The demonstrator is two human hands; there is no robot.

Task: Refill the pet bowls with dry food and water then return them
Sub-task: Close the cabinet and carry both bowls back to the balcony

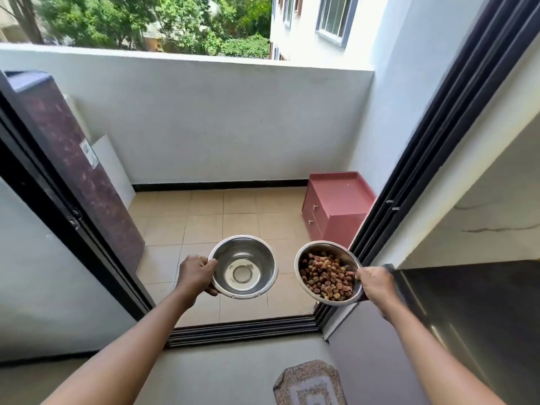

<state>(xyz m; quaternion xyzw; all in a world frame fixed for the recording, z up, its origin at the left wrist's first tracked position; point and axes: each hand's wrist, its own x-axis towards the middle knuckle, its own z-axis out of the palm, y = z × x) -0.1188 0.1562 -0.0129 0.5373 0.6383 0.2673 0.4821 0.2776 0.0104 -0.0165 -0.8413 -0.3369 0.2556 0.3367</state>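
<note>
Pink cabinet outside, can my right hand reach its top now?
Probably not yet: the right hand grips the kibble bowl, and the pink cabinet stands low beyond the door track, though nothing blocks the way.

Fingers of the left hand (195, 276) vanish beneath the steel bowl (244, 267), whether it holds water unclear. A patterned mat (309, 381) is cut off by the bottom edge, a panel label (89, 153) unreadable

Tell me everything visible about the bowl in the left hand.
The steel bowl is round, shiny metal with a rolled rim and a ring in its base. It holds no dry food; whether it holds water is unclear. It is held roughly level above the tiled floor. The left hand grips its left rim, thumb over the edge.
</note>
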